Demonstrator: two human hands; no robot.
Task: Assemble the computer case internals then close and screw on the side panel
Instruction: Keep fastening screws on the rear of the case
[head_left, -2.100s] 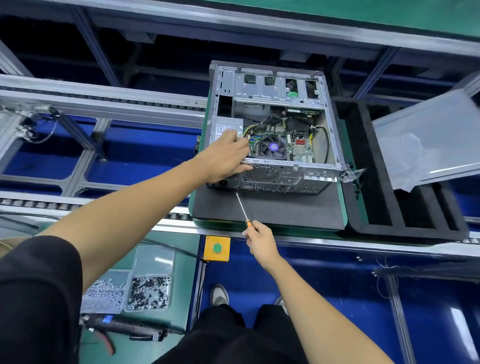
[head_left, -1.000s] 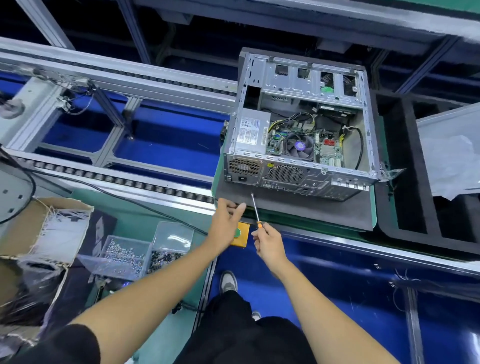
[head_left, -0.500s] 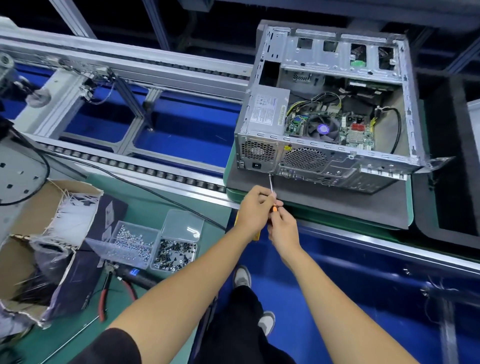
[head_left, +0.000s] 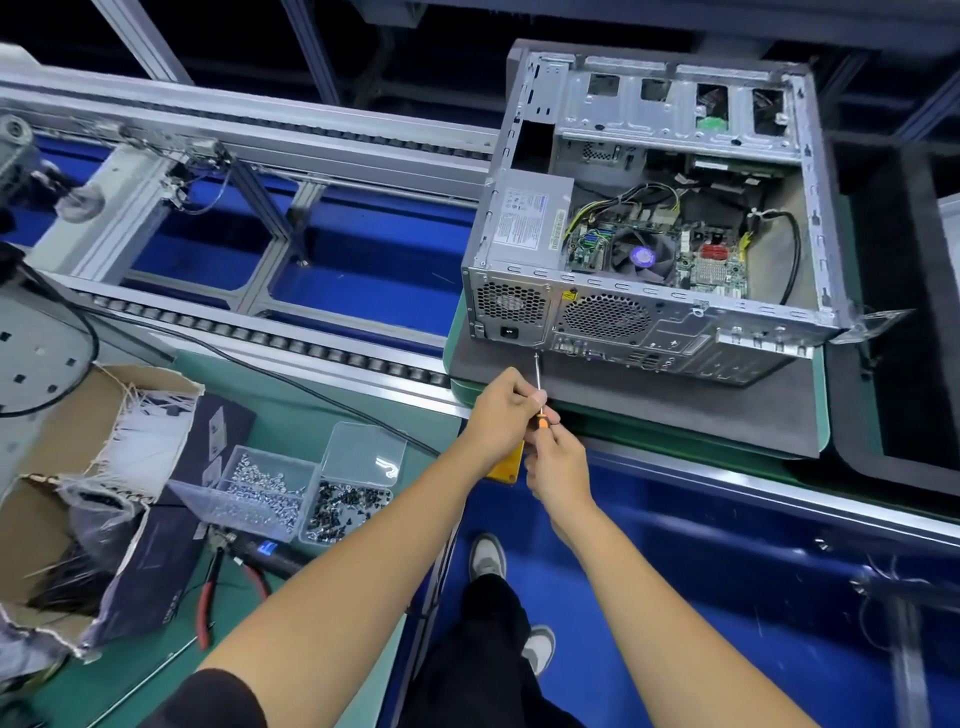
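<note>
The open computer case (head_left: 654, 218) lies on its side on a dark foam pad (head_left: 675, 415) at the far right, its open side facing up so that the power supply (head_left: 530, 223), at the case's left, and the motherboard (head_left: 660, 249) with its round fan show inside; the rear panel with its vent grilles faces the near side. To the left runs a roller conveyor frame (head_left: 249, 171), and nearer, on the green worktop (head_left: 311, 410), sit a torn cardboard box (head_left: 78, 467), a clear compartment tray of screws (head_left: 291, 493) and red-handled pliers (head_left: 213, 592). Just in front of the case's near edge, the left hand (head_left: 501, 415) has its fingers curled, pinching the thin metal shaft of a screwdriver (head_left: 538, 384), while the right hand (head_left: 556, 462) grips its orange handle from below. The tip points up at the lower edge of the rear panel, below the power socket.
</note>
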